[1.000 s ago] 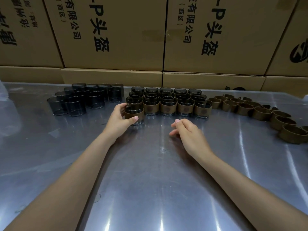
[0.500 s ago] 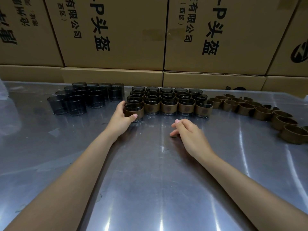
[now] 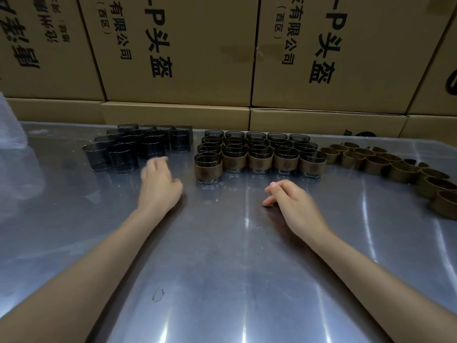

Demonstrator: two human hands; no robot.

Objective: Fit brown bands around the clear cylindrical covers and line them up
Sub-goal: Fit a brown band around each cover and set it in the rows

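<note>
Hovering loosely curled and empty, blurred, the left hand (image 3: 159, 184) sits near the bare clear covers (image 3: 128, 149) while the right hand (image 3: 291, 201) rests relaxed, holding nothing — a careless reach could topple the close-packed covers or nudge the banded cover (image 3: 208, 169) from its row (image 3: 259, 154), brown bands (image 3: 395, 167) lying far right.

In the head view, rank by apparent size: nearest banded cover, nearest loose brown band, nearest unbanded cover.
1. Nearest unbanded cover and nearest banded cover: look alike, no ranking.
2. Nearest loose brown band: shortest, though cropped and wide-angle stretched.
</note>
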